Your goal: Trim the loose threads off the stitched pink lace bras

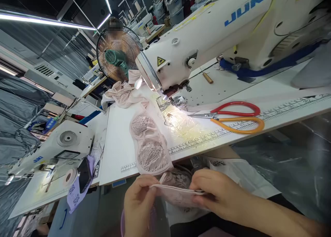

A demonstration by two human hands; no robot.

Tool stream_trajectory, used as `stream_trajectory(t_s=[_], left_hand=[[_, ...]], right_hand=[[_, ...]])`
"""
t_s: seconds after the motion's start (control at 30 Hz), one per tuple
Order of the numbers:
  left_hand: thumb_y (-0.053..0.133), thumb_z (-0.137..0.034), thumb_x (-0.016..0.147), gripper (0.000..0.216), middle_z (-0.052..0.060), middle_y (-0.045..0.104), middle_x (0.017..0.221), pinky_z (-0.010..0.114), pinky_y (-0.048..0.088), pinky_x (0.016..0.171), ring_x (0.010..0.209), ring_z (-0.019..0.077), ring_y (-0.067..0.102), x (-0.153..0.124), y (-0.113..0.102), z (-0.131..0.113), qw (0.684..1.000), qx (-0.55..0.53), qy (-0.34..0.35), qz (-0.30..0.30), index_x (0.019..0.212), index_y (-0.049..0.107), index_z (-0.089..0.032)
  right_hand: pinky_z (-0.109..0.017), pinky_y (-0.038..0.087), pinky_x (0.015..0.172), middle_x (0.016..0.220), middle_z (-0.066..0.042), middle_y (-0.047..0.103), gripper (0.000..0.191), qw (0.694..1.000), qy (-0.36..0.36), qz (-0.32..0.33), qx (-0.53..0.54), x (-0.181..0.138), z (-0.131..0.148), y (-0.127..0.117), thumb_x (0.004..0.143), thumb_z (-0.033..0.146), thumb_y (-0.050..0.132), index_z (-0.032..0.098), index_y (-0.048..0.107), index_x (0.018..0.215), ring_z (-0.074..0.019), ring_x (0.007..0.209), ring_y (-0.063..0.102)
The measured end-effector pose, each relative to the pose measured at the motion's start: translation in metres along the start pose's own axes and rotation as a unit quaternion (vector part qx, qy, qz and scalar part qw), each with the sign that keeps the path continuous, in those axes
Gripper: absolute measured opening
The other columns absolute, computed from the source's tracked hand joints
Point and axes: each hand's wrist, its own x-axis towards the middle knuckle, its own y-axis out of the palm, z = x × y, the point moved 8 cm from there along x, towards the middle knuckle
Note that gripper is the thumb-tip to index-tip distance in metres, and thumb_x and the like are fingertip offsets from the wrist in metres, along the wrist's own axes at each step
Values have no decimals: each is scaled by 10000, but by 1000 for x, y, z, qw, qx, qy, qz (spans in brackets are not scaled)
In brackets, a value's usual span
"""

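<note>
A pale pink lace bra (178,194) is stretched between my two hands below the table's front edge. My left hand (141,199) pinches one end of its band between thumb and fingers. The other end is gripped by my right hand (213,190), its fingers closed over the fabric. Just beyond them, another pink lace bra (152,144) lies along the white table (119,137), its near cup reaching the edge. The sewing machine (178,54) stands over the table, its needle area lit. Scissors (232,117) with one red and one orange handle lie right of the needle.
More pink lace pieces (121,94) are heaped behind the machine head. A small wooden-handled tool (207,77) lies under the machine arm. To the left are a second sewing machine (64,140), a phone (84,175) and a tape roll (70,177). A large fan (119,54) stands behind.
</note>
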Motion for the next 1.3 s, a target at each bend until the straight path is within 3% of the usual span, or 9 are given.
stream_trajectory(t_s=[0.13,0.4,0.6,0.93,1.03,1.1,1.17,1.23,1.3], left_hand=[[751,-247,715,110,54,639,739,232,509,594,714,176,602,-1,-6,5,999,-25,-23,-22,683,685,-166],[819,-295,618,192,43,619,608,216,468,544,601,149,573,1,-2,11,994,-87,-62,-18,604,684,-159],[828,-282,615,172,36,625,606,198,453,532,583,136,574,-1,-4,16,990,-119,-75,-12,610,696,-171],[790,-247,677,105,43,636,638,204,484,558,613,137,600,-3,-5,20,989,-141,-33,16,672,715,-173],[748,-244,729,92,28,635,659,206,495,575,628,135,607,-4,-9,21,993,-117,-19,29,695,692,-180],[685,-199,783,19,33,658,747,233,524,649,717,152,635,-7,-13,17,999,-22,12,21,766,678,-191],[633,-123,800,158,58,675,930,296,526,813,898,181,639,-14,-15,-2,984,147,101,-8,933,661,-203],[604,-72,798,313,77,658,1057,371,452,981,1030,192,603,-27,3,-28,928,294,230,12,1087,601,-194],[583,-80,821,304,76,668,1041,420,373,1064,1049,191,594,-40,35,-43,870,358,324,105,1111,563,-168]], right_hand=[[-247,427,574,741,-41,595,220,993,31,23,110,2,-2,1,854,305,507,168,653,763,-154,641,551],[-207,423,562,744,-5,554,134,958,137,96,232,-3,-3,12,715,176,579,185,710,740,-125,620,547],[-225,421,568,696,17,606,123,968,173,78,166,-6,-8,8,636,127,571,207,635,704,-143,625,560],[-232,434,605,758,-20,601,87,965,151,128,170,-6,-1,20,741,139,551,195,610,708,-144,673,574],[-240,438,623,766,-26,610,77,972,138,115,154,-6,-1,19,750,152,553,195,611,722,-153,697,579],[-244,434,623,769,-24,613,69,977,129,99,134,-7,-2,18,764,168,544,197,600,737,-154,695,576],[-253,425,617,750,-12,615,48,981,139,84,104,-10,-5,19,764,178,549,203,580,737,-155,678,569],[-261,414,605,719,6,611,38,981,163,65,77,-13,-10,20,748,182,568,214,556,731,-157,650,558],[-260,405,581,689,24,602,67,980,181,55,69,-17,-14,23,730,184,592,224,538,729,-154,616,547]])
